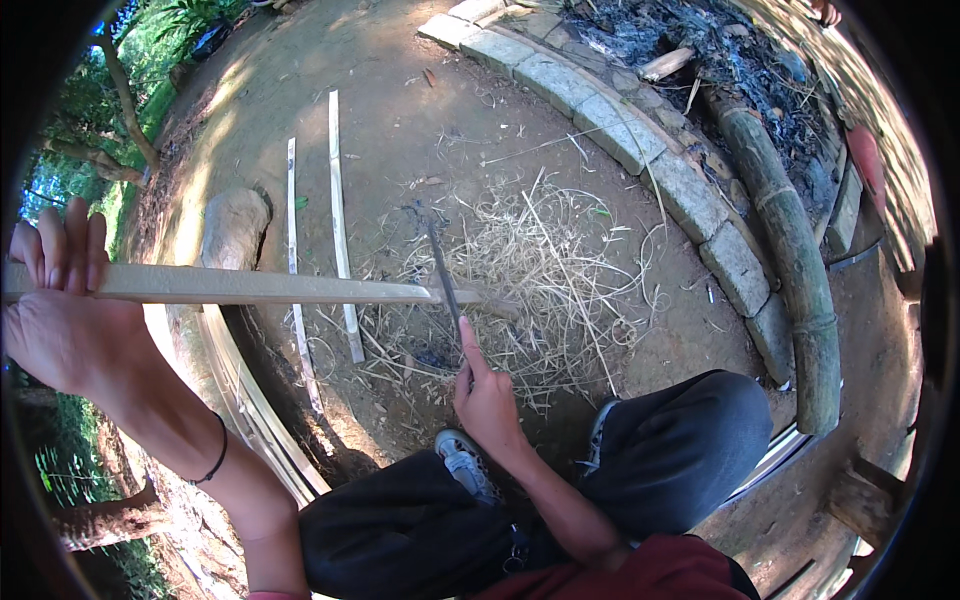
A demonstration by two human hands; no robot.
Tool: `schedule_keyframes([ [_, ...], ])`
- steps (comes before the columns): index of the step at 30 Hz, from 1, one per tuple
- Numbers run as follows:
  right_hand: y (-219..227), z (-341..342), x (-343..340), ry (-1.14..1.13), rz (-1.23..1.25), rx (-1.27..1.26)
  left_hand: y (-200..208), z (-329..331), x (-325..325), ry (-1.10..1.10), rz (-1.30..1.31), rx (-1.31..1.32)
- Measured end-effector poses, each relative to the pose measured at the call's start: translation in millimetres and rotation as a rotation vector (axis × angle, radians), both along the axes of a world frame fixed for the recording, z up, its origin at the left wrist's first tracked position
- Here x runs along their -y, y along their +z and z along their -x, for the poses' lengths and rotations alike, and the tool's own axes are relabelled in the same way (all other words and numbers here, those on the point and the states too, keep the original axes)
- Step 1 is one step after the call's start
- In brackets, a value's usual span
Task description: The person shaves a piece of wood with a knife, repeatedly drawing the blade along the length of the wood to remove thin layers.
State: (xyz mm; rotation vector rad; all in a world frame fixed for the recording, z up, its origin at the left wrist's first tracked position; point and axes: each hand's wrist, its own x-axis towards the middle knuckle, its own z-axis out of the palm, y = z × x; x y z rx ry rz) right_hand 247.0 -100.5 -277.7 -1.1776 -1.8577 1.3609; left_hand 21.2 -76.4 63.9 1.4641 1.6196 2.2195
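left hand: the left hand (pixel 70 322) is wrapped over a long, flat, pale tan strip of bamboo-like wood (pixel 240 286) near its left end – fingers curled over the upper edge, palm below.
right hand: the right hand (pixel 486 400) is closed around the lower end of a thin knife with a dark, narrow blade (pixel 442 265), index finger laid along it; the handle is mostly hidden in the grip.
strip: raised above the ground, running from the left hand toward the middle of the view, right end over the shavings.
blade: crosses the strip near its right end – whether the edge bites in, i cannot tell.
shavings: a loose heap of curly, straw-coloured shavings (pixel 560 285) spreads on the brown dirt.
ground at left: two narrow, pale strips (pixel 338 210) lie roughly parallel, near a rounded tan stone (pixel 235 228).
fire bed: grey ash and char (pixel 690 50) behind a curved border of grey blocks (pixel 622 132); a thick, grey-green bamboo pole (pixel 785 225) lies beside it.
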Motion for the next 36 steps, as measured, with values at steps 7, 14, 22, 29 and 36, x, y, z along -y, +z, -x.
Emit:
schedule_keyframes([
  [7,34.5,1.7,3.0,0.042,0.001,-0.118,-7.3,-15.6,-11.7,0.273,-0.04,-0.011],
  [14,-47.7,5.0,3.3,-0.087,0.035,0.025,6.6,35.1,5.9,-0.321,0.079,-0.055],
  [22,-63.2,9.2,7.1,-0.057,-0.02,0.061,-5.8,-31.3,-21.0,0.261,-0.047,0.028],
  [29,-57.9,9.4,4.1,-0.1,0.088,0.018,-11.3,-47.1,-34.2,0.259,-0.117,0.022],
  [36,-106.4,13.1,0.6,-0.145,0.039,0.094,-5.2,-65.2,-40.5,0.291,-0.089,0.071],
])
